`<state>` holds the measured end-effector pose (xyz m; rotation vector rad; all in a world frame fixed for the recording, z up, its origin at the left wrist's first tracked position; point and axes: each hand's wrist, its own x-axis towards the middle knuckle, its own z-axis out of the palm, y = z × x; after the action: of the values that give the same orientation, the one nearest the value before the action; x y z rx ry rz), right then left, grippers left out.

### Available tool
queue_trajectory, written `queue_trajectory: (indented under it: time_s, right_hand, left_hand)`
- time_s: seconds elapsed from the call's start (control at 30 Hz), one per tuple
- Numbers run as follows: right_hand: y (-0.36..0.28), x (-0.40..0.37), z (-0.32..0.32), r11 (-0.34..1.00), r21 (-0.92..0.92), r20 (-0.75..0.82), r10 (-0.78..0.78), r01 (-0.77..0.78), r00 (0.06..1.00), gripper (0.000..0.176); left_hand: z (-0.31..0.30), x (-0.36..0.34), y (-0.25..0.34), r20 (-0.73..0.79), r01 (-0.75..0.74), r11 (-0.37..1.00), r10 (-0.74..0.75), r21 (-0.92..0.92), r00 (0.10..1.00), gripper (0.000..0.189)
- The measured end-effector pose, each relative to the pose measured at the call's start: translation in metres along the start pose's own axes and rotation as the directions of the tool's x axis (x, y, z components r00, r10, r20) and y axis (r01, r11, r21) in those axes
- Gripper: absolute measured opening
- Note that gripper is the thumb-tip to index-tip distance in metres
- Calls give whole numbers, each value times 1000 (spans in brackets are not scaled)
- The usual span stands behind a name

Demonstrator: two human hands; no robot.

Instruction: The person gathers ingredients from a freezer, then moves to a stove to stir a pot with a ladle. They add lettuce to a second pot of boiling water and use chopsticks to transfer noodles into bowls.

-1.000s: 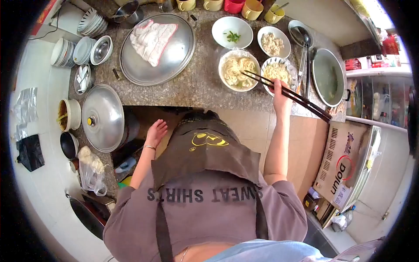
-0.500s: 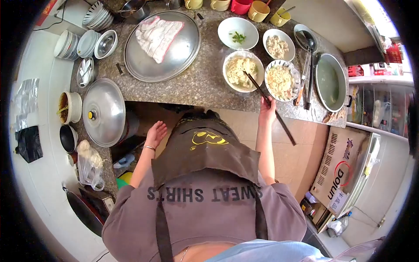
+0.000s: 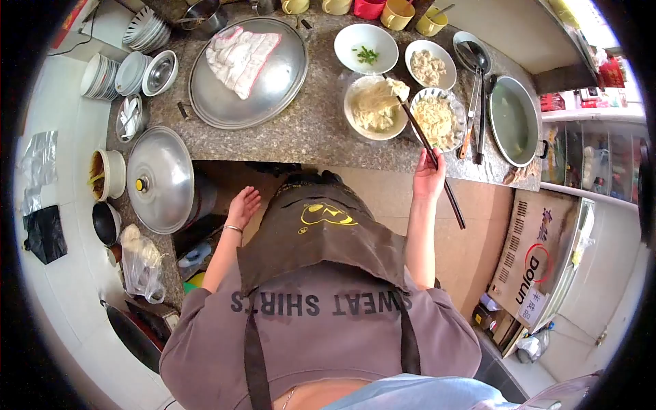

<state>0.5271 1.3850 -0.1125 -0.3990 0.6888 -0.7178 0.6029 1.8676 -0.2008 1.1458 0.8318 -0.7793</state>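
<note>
My right hand (image 3: 428,176) grips a pair of dark chopsticks (image 3: 451,202) near the counter's front edge. Their tips hold a lifted clump of noodles (image 3: 383,92) above a white bowl (image 3: 353,126) with more noodles in it. Just right of it, a fluted bowl of noodles (image 3: 435,121) lies partly behind the chopsticks. Behind these stand a white bowl with green herbs (image 3: 367,54) and a bowl of pale meat-like pieces (image 3: 428,69). My left hand (image 3: 244,207) hangs below the counter edge, fingers stretched out, holding nothing.
A big metal lid (image 3: 249,109) with a white cloth (image 3: 242,58) covers the counter's left part. At the right are a ladle (image 3: 482,65), tongs (image 3: 471,109) and an oval pot of cloudy liquid (image 3: 514,123). Another lidded pot (image 3: 160,181) and stacked plates (image 3: 100,76) stand left.
My right hand has shifted slightly right, and the chopsticks now raise a clump of noodles out of the left bowl. My left hand stays nearly in place. The view has shifted a little.
</note>
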Motion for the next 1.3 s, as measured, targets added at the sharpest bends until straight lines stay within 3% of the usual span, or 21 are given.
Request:
queue_trajectory:
  time_s: [0.5, 0.6, 0.77, 0.83, 0.87, 0.9, 0.97, 1.03, 1.13, 1.17, 1.23, 1.27, 1.3]
  right_hand:
    - [-10, -15, 23, 999, 26, 47, -35, 33, 998, 25]
    - [-3, -10, 13, 996, -54, -30, -77, 75, 997, 28]
    - [7, -10, -8, 982, -180, -29, -54, 48, 998, 29]
    - [3, -13, -6, 868, -465, 58, -166, 174, 984, 31]
    - [-1, -15, -1, 747, -622, 100, -222, 235, 970, 34]
    - [-11, -17, 4, 747, -621, 100, -223, 236, 970, 34]
    - [-36, -24, 19, 416, -816, 304, -282, 402, 910, 37]
    - [-57, -37, 46, 351, -828, 317, -348, 437, 882, 37]
    - [-49, -24, 56, 307, -799, 426, -317, 517, 847, 35]
    - [-41, -4, 44, 138, -857, 461, -226, 497, 858, 33]
    - [-18, 8, 39, 275, -816, 429, -301, 508, 852, 32]
    - [-14, 8, 43, 253, -850, 383, -307, 463, 871, 32]
    - [-11, 6, 46, 302, -804, 436, -285, 512, 854, 33]
  left_hand:
    - [-1, 8, -3, 26, -3, 999, 4, -51, 1000, 35]
    - [2, 6, -2, 24, -7, 1000, 7, -29, 1000, 34]
    - [6, 8, -1, 41, -3, 1000, 4, -28, 999, 32]
    - [7, 7, 0, 42, -4, 1000, 5, -27, 999, 32]
    - [7, 7, 0, 39, -4, 1000, 5, -21, 999, 33]
    - [8, 6, 0, 35, -5, 1000, 6, -15, 999, 34]
    - [6, 9, -2, 35, -7, 1000, 8, -19, 999, 35]
    - [3, 11, -4, 37, -8, 1000, 9, -20, 999, 36]
    - [4, 13, -6, 43, 0, 1000, 0, 0, 999, 38]
    - [5, 13, -6, 50, 4, 1000, -4, 15, 999, 39]
    - [9, 10, -4, 58, 2, 1000, -4, 25, 998, 39]
    - [13, 8, -2, 58, -3, 1000, 2, 14, 998, 39]
    - [13, 4, -2, 51, -5, 1000, 5, 4, 999, 40]
